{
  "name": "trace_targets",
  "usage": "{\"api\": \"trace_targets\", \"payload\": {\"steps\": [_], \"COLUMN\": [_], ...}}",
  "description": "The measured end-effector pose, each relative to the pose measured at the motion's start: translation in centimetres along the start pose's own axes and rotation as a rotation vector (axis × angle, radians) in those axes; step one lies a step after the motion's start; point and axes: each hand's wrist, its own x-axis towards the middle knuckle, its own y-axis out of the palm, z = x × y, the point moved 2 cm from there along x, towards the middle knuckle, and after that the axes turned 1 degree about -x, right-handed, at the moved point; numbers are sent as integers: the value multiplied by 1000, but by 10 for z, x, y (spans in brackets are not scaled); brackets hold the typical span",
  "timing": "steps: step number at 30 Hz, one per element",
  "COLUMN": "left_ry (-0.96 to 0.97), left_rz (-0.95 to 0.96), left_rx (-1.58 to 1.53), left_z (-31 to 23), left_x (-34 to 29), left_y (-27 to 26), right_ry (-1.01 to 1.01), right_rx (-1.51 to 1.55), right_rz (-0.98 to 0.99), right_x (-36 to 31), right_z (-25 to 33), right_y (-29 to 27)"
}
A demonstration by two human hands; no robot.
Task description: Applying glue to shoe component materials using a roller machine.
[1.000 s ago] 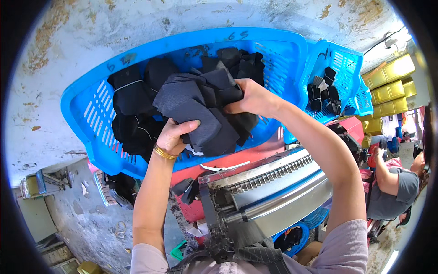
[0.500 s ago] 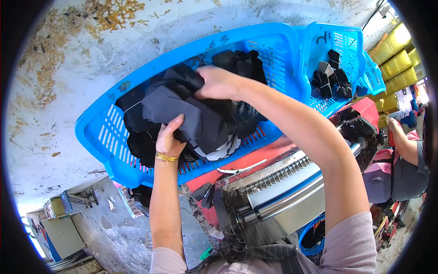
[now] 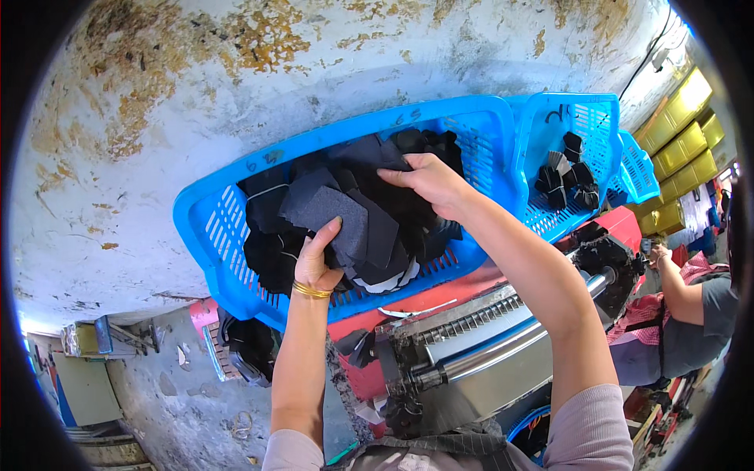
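Observation:
A long blue plastic basket [image 3: 339, 135] holds a heap of black and dark grey cut fabric pieces, some tied in bundles. My left hand [image 3: 316, 263], with gold bangles at the wrist, is closed on a few dark grey fabric pieces [image 3: 326, 216], its thumb lying on top. Over the right part of the heap, my right hand [image 3: 428, 184] pinches the edge of a black fabric piece [image 3: 367, 155] between thumb and fingers. The fingertips of my left hand are hidden under the pieces.
Below the basket stands a red machine with a shiny metal roller [image 3: 503, 345]. A second blue basket [image 3: 538, 118] with small tied black bundles adjoins on the right. Farther right, a co-worker [image 3: 691, 302] sits near stacked yellow packs [image 3: 679, 153]. A stained wall [image 3: 259, 71] rises behind.
My view has shifted, so the basket appears lower and farther right. The dark grey pieces now lie flatter in my left hand; my right hand has moved right, drawing at a black piece.

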Motion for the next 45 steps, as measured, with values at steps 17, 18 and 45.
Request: {"api": "trace_targets", "payload": {"steps": [17, 18, 45], "left_ry": [44, 71, -35], "left_rz": [388, 362, 155], "left_rx": [-363, -340, 95], "left_z": [-37, -36, 60], "left_x": [-105, -111, -278], "left_y": [29, 39, 56], "right_ry": [-16, -103, -192], "right_rx": [161, 248, 257], "right_rz": [-175, -41, -496], "right_x": [-76, -87, -438], "right_z": [11, 12, -68], "right_y": [31, 53, -6]}}
